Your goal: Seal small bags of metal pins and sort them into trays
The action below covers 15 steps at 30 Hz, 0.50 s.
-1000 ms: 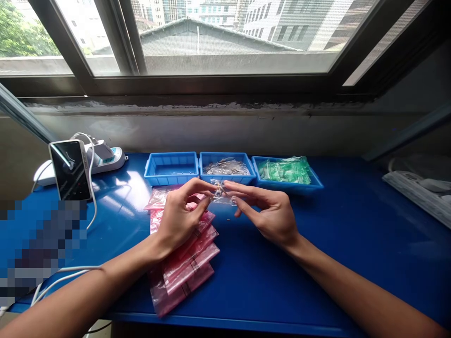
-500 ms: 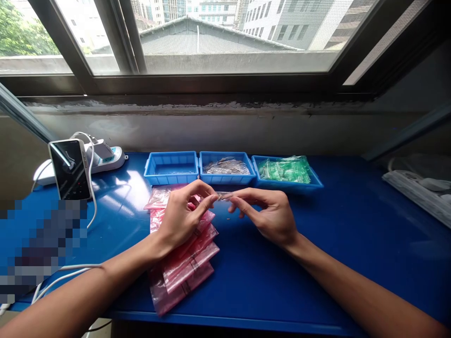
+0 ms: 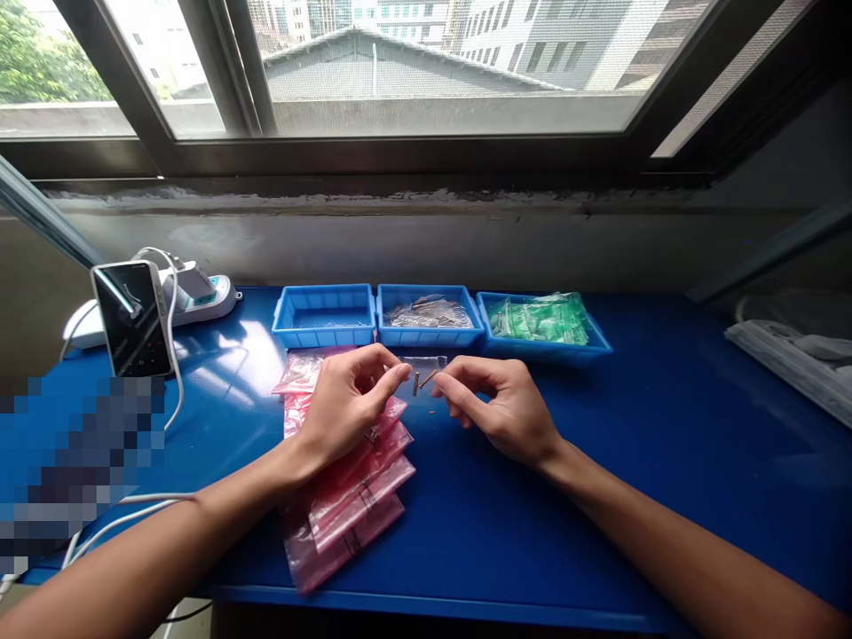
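Observation:
Between the hands hangs a small clear bag with a couple of thin brownish metal pieces showing in it. My left hand pinches the bag's left side between thumb and fingertips, above a fanned pile of pink plastic bags. On the other side, my right hand has thumb and fingers closed at the bag's right side, near one of the metal pieces. A tiny brownish piece lies on the blue table just below the bag.
Three blue trays stand behind the hands: the left looks nearly bare, the middle holds clear bags, the right holds green bags. A phone, power strip and white cables are at the left.
The clear bag has opened out flatter between the hands, and the metal pieces in it now show spread apart. Both hands have stayed nearly in place.

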Motion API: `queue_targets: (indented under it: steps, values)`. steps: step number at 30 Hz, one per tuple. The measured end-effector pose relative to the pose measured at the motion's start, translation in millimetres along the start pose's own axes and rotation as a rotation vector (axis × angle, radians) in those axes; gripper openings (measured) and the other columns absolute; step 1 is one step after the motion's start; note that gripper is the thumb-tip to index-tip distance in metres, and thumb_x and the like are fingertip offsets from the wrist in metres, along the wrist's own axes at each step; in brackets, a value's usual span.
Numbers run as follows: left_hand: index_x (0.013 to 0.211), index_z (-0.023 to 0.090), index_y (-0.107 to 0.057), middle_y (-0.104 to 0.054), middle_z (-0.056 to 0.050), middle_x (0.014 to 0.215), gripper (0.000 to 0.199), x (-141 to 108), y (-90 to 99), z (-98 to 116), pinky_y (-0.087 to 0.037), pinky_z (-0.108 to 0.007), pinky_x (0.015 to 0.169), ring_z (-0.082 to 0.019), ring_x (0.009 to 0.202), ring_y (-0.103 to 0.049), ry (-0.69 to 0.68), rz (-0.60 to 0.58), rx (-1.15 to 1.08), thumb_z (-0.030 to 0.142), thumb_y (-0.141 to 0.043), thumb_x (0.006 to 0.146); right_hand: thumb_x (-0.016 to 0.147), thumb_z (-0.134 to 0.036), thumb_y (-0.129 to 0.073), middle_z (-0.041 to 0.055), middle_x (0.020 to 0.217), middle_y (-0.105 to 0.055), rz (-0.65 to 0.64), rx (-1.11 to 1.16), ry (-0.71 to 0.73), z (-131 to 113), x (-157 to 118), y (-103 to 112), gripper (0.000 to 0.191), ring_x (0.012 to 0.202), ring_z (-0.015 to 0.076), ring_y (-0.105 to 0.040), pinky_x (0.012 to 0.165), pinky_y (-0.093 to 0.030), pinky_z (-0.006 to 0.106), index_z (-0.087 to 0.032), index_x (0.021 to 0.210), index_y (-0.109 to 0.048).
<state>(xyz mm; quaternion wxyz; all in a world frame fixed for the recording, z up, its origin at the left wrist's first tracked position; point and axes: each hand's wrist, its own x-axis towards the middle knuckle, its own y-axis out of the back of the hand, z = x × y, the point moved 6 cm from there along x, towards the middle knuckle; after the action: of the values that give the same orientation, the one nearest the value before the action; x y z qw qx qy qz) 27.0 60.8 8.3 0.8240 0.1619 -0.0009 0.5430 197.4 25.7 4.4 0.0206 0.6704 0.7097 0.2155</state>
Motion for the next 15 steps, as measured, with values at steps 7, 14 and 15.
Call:
queue_targets:
  steps: [7,14,15]
  values:
    - [0.081,0.015,-0.071,-0.061,0.002,0.056,0.027,-0.6,0.0,-5.4,-0.037,-0.020,0.045,-0.010,0.046,-0.051,0.028,0.017,-0.069,0.038,-0.072,0.094,0.092,-0.038,-0.073,0.0007,0.057,-0.069,0.035,0.038,-0.037,4.8,-1.2,2.1,0.023,0.042,0.0124,-0.058,0.041,-0.047,0.024,-0.018,0.088,-0.084]
    - [0.098,0.016,-0.076,-0.079,-0.007,0.095,0.012,-1.5,2.9,0.5,-0.061,-0.026,0.066,-0.019,0.079,-0.077,-0.066,0.036,-0.079,0.027,-0.072,0.095,0.091,-0.028,-0.075,0.0079,0.096,-0.084,0.098,0.085,0.007,8.8,-1.4,4.7,0.021,0.069,0.0224,-0.078,0.049,-0.060,0.028,-0.022,0.108,-0.085]
    - [0.101,0.017,-0.076,-0.079,-0.007,0.100,0.011,-1.6,3.9,1.8,-0.061,-0.026,0.068,-0.019,0.084,-0.077,-0.089,0.044,-0.064,0.024,-0.071,0.095,0.091,-0.025,-0.075,0.0076,0.103,-0.084,0.111,0.075,0.028,8.2,-1.7,5.6,0.022,0.075,0.0236,-0.080,0.052,-0.062,0.029,-0.023,0.110,-0.085]
